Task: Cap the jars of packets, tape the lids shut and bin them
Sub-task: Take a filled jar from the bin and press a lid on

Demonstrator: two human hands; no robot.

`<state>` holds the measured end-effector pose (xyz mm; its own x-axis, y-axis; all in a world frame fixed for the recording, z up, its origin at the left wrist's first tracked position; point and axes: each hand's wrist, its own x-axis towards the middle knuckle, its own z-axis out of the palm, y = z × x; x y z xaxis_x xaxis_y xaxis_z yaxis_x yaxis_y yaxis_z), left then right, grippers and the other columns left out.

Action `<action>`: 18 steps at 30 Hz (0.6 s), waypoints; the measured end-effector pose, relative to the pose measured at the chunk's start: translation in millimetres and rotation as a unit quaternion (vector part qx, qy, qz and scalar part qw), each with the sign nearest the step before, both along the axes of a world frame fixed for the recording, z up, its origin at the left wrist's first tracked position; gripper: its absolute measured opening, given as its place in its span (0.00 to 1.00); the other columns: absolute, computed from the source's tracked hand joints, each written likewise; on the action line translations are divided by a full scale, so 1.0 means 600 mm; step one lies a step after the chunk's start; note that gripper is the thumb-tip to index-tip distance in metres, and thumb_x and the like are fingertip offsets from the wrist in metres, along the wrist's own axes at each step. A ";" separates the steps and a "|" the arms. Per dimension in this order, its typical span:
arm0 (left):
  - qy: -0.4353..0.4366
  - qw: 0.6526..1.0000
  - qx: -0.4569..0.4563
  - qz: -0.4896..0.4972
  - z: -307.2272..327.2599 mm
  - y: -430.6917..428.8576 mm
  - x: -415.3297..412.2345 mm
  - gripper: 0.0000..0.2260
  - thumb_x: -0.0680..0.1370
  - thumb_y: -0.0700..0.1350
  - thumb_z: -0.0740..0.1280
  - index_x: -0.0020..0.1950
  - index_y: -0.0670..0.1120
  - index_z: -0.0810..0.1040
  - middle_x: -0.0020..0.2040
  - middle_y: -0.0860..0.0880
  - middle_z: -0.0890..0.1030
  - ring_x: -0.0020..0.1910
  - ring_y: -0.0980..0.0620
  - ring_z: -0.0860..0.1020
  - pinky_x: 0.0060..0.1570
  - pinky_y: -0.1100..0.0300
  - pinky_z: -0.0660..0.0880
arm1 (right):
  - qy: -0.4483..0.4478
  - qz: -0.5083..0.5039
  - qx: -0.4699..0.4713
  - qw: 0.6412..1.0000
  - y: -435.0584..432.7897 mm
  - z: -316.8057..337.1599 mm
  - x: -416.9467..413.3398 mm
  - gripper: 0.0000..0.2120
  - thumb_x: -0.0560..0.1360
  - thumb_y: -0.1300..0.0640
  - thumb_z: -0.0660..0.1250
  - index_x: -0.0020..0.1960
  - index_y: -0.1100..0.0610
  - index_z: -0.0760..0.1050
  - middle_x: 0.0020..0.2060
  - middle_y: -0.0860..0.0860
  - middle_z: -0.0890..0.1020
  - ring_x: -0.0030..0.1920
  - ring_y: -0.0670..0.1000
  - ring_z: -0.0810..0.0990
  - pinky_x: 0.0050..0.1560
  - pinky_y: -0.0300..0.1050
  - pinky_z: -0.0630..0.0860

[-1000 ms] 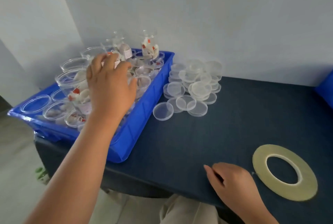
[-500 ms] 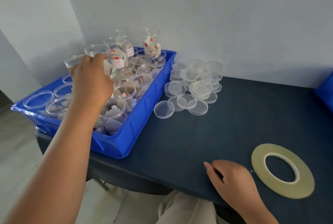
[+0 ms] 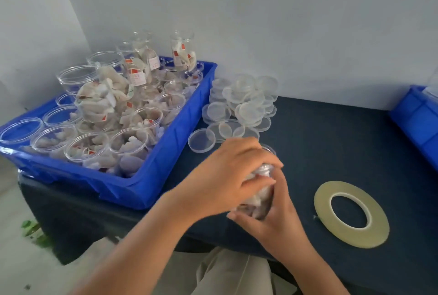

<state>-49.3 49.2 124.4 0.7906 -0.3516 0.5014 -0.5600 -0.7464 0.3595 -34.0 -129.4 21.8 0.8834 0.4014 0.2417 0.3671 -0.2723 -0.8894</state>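
Pale trousers [image 3: 233, 273] at 6 o'clock, low edge of view. Just above, both hands meet over the near edge of the dark counter [image 3: 331, 143]. Right hand [image 3: 278, 222] cups a clear jar [image 3: 258, 202] from below, fingers curled round its base. Left hand [image 3: 225, 176] grips the same jar from above, thumb across its side. Jar is tilted, white packets inside, mouth pointing away; blurred, cannot tell if a lid is on.

Tape roll [image 3: 352, 214] lies flat at 3 o'clock from the hands, near but apart. Single lid [image 3: 201, 140] at 11 o'clock from the hands, beside the lid pile [image 3: 243, 102] at 12. Blue tray [image 3: 151, 176] at 10 o'clock, packed with uncapped jars [image 3: 129, 145], some stacked higher. Second blue bin [image 3: 419, 126] at 2 o'clock, cut off by the edge.
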 end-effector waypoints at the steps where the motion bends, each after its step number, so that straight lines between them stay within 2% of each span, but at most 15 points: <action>1: -0.007 1.000 -0.018 -0.023 -0.024 -0.018 -0.001 0.11 0.82 0.50 0.73 0.63 0.53 0.81 0.52 0.66 0.70 0.56 0.63 0.70 0.63 0.65 0.69 | -0.005 -0.024 0.005 1.000 0.001 -0.002 0.002 0.47 0.67 0.41 0.83 0.78 0.44 0.62 0.67 0.37 0.78 0.66 0.40 0.80 0.58 0.34 0.79; 2: -0.023 0.998 -0.044 -0.046 -0.046 -0.030 -0.001 0.11 0.81 0.50 0.74 0.63 0.52 0.81 0.53 0.64 0.72 0.58 0.62 0.71 0.64 0.63 0.69 | -0.014 -0.048 0.000 0.999 -0.002 -0.005 0.005 0.42 0.67 0.44 0.82 0.75 0.43 0.66 0.63 0.37 0.80 0.61 0.39 0.82 0.53 0.33 0.79; 4: -0.049 0.988 -0.135 -0.063 -0.079 -0.038 0.011 0.11 0.81 0.52 0.73 0.62 0.53 0.81 0.57 0.65 0.75 0.61 0.59 0.75 0.64 0.61 0.70 | -0.016 -0.071 -0.004 0.997 -0.016 -0.015 0.010 0.37 0.66 0.43 0.82 0.70 0.37 0.67 0.60 0.35 0.80 0.58 0.37 0.82 0.51 0.31 0.78; 5: -0.050 0.981 -0.186 -0.037 -0.091 -0.032 0.024 0.10 0.82 0.52 0.72 0.62 0.53 0.80 0.59 0.65 0.77 0.62 0.57 0.77 0.63 0.60 0.72 | -0.005 -0.078 0.002 0.997 -0.023 -0.019 0.010 0.39 0.64 0.40 0.82 0.68 0.33 0.66 0.61 0.33 0.79 0.59 0.37 0.81 0.52 0.29 0.76; 7: -0.033 0.966 -0.239 0.093 -0.115 0.002 0.064 0.09 0.83 0.51 0.70 0.63 0.54 0.80 0.59 0.62 0.80 0.62 0.55 0.79 0.62 0.56 0.76 | 0.008 -0.091 -0.001 0.996 -0.035 -0.026 0.012 0.44 0.60 0.35 0.83 0.69 0.31 0.63 0.64 0.31 0.76 0.64 0.35 0.77 0.55 0.27 0.74; 9: 0.021 0.952 -0.169 0.254 -0.137 0.054 0.119 0.15 0.82 0.51 0.71 0.67 0.50 0.79 0.64 0.54 0.80 0.65 0.51 0.78 0.67 0.49 0.75 | 0.009 -0.103 -0.009 0.995 -0.040 -0.033 0.013 0.47 0.59 0.33 0.82 0.71 0.35 0.63 0.66 0.31 0.75 0.66 0.35 0.75 0.57 0.30 0.75; 10: 0.069 0.941 -0.100 0.316 -0.146 0.078 0.147 0.20 0.81 0.52 0.72 0.72 0.47 0.77 0.70 0.47 0.77 0.71 0.44 0.75 0.71 0.46 0.72 | 0.010 -0.106 -0.010 0.994 -0.039 -0.035 0.013 0.47 0.59 0.33 0.82 0.72 0.35 0.62 0.66 0.32 0.74 0.66 0.35 0.75 0.57 0.30 0.75; 12: 0.189 0.908 0.012 0.373 -0.159 0.117 0.194 0.34 0.81 0.58 0.72 0.82 0.47 0.65 0.82 0.39 0.62 0.80 0.35 0.62 0.77 0.39 0.64 | 0.014 -0.105 -0.011 0.994 -0.037 -0.035 0.014 0.47 0.59 0.33 0.82 0.70 0.30 0.60 0.67 0.31 0.74 0.66 0.35 0.75 0.57 0.27 0.73; 13: 0.237 0.894 0.039 0.379 -0.164 0.128 0.210 0.38 0.80 0.61 0.71 0.84 0.48 0.60 0.84 0.37 0.57 0.82 0.34 0.58 0.78 0.37 0.62 | 0.017 -0.105 -0.013 0.994 -0.036 -0.035 0.014 0.47 0.59 0.34 0.83 0.69 0.25 0.58 0.67 0.30 0.74 0.66 0.33 0.74 0.56 0.25 0.72; 14: 0.265 0.885 0.051 0.380 -0.171 0.135 0.222 0.40 0.80 0.63 0.71 0.85 0.48 0.58 0.83 0.37 0.57 0.81 0.33 0.59 0.77 0.37 0.63 | 0.018 -0.106 -0.015 0.994 -0.036 -0.036 0.014 0.47 0.60 0.34 0.83 0.68 0.22 0.56 0.66 0.29 0.73 0.66 0.32 0.74 0.56 0.23 0.71; 15: 0.268 0.882 0.063 0.383 -0.179 0.138 0.231 0.39 0.80 0.63 0.70 0.84 0.47 0.59 0.81 0.37 0.61 0.79 0.33 0.63 0.75 0.38 0.67 | 0.016 -0.108 -0.016 0.994 -0.037 -0.037 0.014 0.48 0.60 0.35 0.84 0.67 0.21 0.55 0.66 0.27 0.73 0.65 0.31 0.74 0.56 0.23 0.71; 18: 0.206 0.887 0.114 0.396 -0.192 0.133 0.235 0.30 0.82 0.61 0.67 0.77 0.45 0.68 0.71 0.40 0.75 0.69 0.36 0.73 0.65 0.41 0.75 | 0.002 -0.108 -0.013 0.994 -0.039 -0.037 0.016 0.48 0.60 0.35 0.84 0.68 0.21 0.55 0.66 0.27 0.72 0.66 0.32 0.73 0.57 0.23 0.71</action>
